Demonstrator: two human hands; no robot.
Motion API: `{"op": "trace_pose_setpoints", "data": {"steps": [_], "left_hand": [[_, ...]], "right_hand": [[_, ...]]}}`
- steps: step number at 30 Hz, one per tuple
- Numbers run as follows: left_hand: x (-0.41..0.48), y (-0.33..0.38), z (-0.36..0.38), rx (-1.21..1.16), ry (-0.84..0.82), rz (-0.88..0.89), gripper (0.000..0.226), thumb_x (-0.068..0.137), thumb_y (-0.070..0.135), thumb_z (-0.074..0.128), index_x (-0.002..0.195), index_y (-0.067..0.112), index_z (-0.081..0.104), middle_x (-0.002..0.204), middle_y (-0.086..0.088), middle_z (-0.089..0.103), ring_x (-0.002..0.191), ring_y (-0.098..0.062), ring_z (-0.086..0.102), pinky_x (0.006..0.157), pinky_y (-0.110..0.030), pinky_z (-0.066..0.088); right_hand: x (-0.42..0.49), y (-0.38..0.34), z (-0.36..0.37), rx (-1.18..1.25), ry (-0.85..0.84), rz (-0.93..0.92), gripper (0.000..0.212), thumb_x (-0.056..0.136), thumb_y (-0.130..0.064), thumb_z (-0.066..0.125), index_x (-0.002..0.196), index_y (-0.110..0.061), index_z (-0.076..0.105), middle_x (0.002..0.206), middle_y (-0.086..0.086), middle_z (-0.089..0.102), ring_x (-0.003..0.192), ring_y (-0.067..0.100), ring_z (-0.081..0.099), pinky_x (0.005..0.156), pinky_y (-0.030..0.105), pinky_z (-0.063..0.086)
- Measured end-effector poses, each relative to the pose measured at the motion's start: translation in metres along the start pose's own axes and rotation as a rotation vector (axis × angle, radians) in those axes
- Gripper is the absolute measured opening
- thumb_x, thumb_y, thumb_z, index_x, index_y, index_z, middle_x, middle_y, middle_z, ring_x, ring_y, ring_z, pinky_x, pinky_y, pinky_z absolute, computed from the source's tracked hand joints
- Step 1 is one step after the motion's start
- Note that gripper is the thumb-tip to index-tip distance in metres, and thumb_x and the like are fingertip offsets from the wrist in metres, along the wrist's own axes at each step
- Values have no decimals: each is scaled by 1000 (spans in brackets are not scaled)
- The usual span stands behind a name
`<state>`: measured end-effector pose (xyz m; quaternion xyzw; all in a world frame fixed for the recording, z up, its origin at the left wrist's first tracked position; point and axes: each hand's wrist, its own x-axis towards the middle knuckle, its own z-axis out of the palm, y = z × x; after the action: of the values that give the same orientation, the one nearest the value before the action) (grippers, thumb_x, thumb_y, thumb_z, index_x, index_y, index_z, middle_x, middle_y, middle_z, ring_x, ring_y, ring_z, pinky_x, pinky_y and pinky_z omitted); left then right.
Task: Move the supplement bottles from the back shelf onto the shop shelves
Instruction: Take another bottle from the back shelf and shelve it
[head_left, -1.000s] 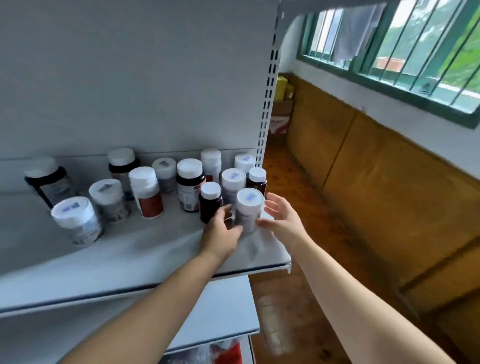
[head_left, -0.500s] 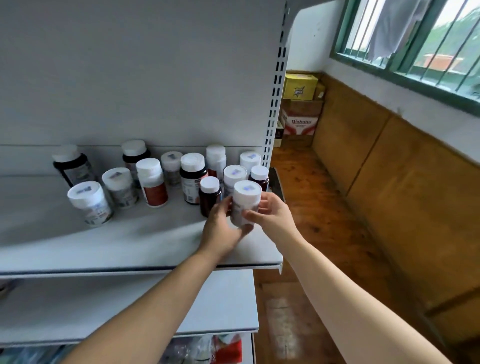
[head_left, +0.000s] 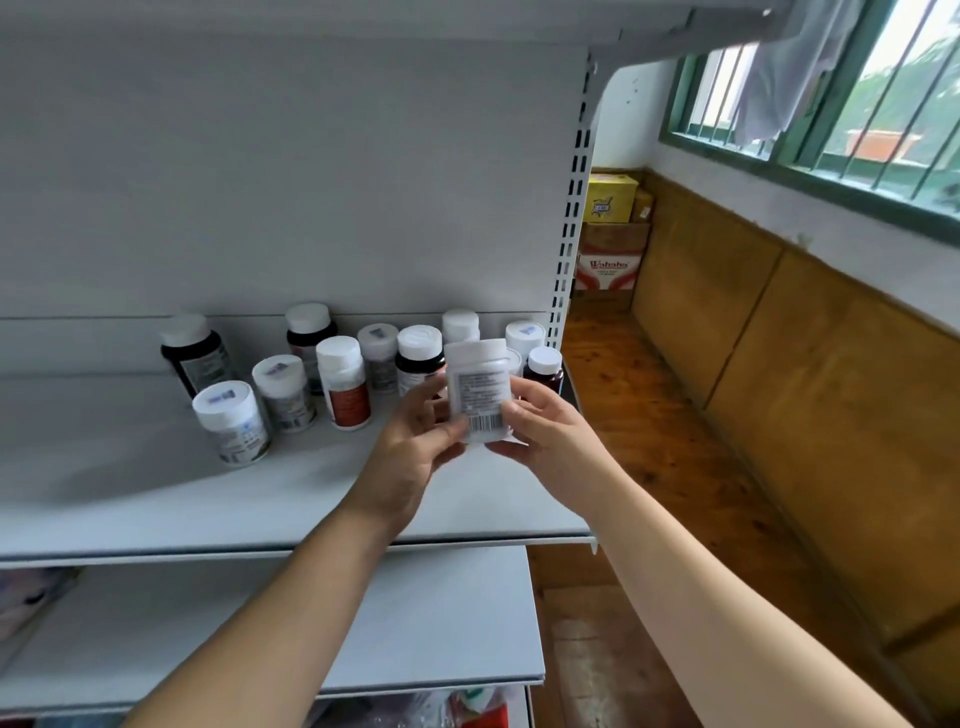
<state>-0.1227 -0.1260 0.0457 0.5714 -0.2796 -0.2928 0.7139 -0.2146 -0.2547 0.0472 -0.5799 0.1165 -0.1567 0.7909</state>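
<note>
A small shop's stockroom corner: grey metal retail shelving (head_left: 130, 493) with a slotted upright (head_left: 571, 208) stands beyond the fingers (head_left: 426, 397), supplement bottles (head_left: 343, 384) cluster just behind and left of them, and printed cartons (head_left: 608, 260) are stacked far beyond, rightward.

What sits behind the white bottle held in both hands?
Other white-capped bottles on the shelf; one peeks out at its right edge. The held bottle, left hand and right hand cover whatever stands directly behind.
</note>
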Motion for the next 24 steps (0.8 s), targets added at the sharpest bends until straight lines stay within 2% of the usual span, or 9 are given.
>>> {"op": "trace_pose_setpoints", "data": {"steps": [2,4,7,9,11,14,16,21,24], "left_hand": [[-2,3,0,-11,63,38,23,90,1,49,100,18,59,93,5,69,86,-9,65,75,-25,50],[-5,4,1,36,93,57,20,91,6,49,94,24,59,89,12,67,80,-3,63,68,-19,47],[-8,2,-3,93,92,52,14,89,20,55,100,27,61,100,7,66,93,-14,59,78,-30,42],[-8,3,-7,61,106,39,15,90,21,52,99,27,62,100,5,67,93,-17,59,77,-31,41],[-8,5,-11,24,85,29,17,90,22,48,97,26,63,94,6,70,88,-17,62,73,-29,43],[-9,6,-14,3,77,32,18,93,21,43,96,25,60,84,9,70,73,-8,67,71,-27,43],[-10,5,-13,-18,92,19,15,95,21,41,94,25,56,87,4,68,70,-9,67,72,-29,43],[-11,3,-10,-65,61,8,19,88,30,49,104,26,57,108,-2,65,96,-21,61,76,-32,46],[-10,4,-11,-142,26,-24,28,79,34,51,104,24,60,102,-1,67,97,-24,61,75,-32,45]], "right_hand": [[1,-1,9,-2,59,-52,35,84,-10,59,119,-10,54,102,8,67,96,24,63,89,36,50],[1,0,18,-46,134,-111,30,82,-6,64,109,-16,58,97,7,69,91,22,65,82,31,53],[-1,4,29,-145,195,-177,35,77,-4,70,106,-19,58,101,11,67,88,19,64,77,26,52],[-3,4,32,-129,175,-181,31,80,-6,67,107,-19,58,102,11,65,89,17,63,80,29,52],[-3,2,33,-47,127,-157,24,86,-7,58,108,-18,59,99,9,65,92,20,62,83,34,48],[-4,-1,34,22,82,-123,21,89,-6,52,104,-19,59,93,4,66,86,15,63,75,26,50],[-5,0,37,29,82,-116,23,88,-5,54,106,-19,58,93,4,66,86,15,63,74,25,51],[-10,1,41,-43,174,-172,32,81,-1,64,106,-19,57,97,6,67,85,12,65,70,19,52],[-12,-1,40,-45,181,-183,28,84,-3,61,106,-20,58,98,6,66,89,16,63,77,27,52]]}}
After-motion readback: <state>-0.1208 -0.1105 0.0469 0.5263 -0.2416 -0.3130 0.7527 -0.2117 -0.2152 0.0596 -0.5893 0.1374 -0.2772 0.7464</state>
